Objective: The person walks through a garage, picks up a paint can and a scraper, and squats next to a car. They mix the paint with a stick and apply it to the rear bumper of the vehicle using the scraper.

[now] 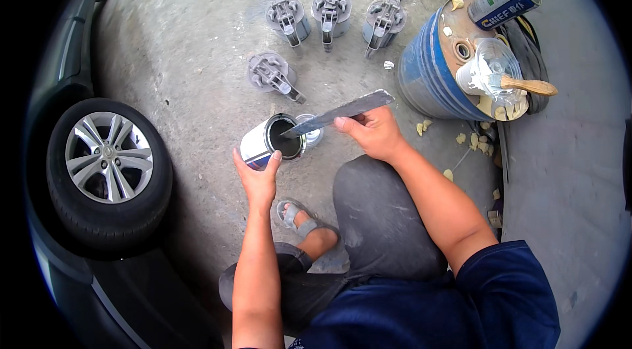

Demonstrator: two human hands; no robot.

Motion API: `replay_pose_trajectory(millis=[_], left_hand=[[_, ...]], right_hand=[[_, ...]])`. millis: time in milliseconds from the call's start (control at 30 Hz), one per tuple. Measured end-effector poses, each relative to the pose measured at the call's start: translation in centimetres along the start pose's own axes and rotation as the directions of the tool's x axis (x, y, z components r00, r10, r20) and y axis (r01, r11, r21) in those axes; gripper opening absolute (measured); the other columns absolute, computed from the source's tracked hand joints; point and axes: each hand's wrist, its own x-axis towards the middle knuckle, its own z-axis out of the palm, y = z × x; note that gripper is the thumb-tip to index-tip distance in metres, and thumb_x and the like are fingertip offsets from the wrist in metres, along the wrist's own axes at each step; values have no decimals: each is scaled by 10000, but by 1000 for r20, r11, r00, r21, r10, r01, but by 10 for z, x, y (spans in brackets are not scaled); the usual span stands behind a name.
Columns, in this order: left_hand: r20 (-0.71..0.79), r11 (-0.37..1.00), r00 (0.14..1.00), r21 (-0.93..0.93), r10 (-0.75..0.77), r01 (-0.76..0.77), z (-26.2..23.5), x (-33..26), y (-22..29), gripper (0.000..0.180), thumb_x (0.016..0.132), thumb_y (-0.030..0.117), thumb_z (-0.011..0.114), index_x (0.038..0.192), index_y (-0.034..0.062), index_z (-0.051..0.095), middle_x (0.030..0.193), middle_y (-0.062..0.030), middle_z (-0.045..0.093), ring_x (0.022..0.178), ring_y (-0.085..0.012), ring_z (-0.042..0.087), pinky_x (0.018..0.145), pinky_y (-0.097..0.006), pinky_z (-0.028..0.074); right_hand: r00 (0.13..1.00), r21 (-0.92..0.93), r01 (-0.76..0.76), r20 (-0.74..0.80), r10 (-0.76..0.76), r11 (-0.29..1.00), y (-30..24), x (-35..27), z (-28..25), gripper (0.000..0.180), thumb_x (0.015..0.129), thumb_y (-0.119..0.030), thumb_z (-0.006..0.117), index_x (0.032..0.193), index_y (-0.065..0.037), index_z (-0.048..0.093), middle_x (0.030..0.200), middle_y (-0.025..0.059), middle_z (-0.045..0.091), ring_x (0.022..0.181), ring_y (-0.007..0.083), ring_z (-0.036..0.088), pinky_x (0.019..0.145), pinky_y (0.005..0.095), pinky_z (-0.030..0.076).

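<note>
My left hand point(258, 181) grips the side of an open white paint can point(255, 143), which tilts toward the right. Dark grey paint point(284, 145) shows inside its smeared rim. Between the thumb and fingers of my right hand point(375, 133) is a flat grey stirring stick point(345, 110). The stick slants down to the left, and its lower end reaches into the can's mouth. A round, shiny metal or clear piece point(311, 130) lies right behind the can; I cannot tell whether it is the lid.
Several grey cans with lever-handled lids point(286, 20) stand beyond on the concrete floor. At right, a blue drum point(421, 62) carries a spray can point(503, 0), a plastic cup point(477, 76) and a brush point(526, 84). A car wheel point(108, 164) is at left.
</note>
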Motion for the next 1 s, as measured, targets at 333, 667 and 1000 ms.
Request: replay_pose_trajectory(millis=[333,667,1000], left_hand=[[172,901,959,-338,-224,271,-17,5,-19,1016,770,285,770,1477,6,96,1344,-272,402,1183,-299,476,996,-404,400],[250,865,940,-390,-230,315,-19,6,-29,1051,763,392,743,1488,37,70,1351,-306,383,1196,-338,461,980,-435,405],[360,792,911,-489,-200,367,-23,13,-49,975,767,448,683,1492,126,116,1401,-236,353,1253,-334,423,993,-481,392]], right_hand=[[951,435,-90,-228,207,896,2,6,0,187,890,-93,606,1006,48,566,945,128,649,801,188,671,655,274,552],[887,624,-225,-186,422,748,38,8,-10,136,906,-94,574,1009,-14,532,915,114,642,796,208,676,650,290,553],[896,610,-207,-196,398,765,46,4,-18,129,922,-131,583,993,-36,532,914,107,647,816,201,670,666,291,550]])
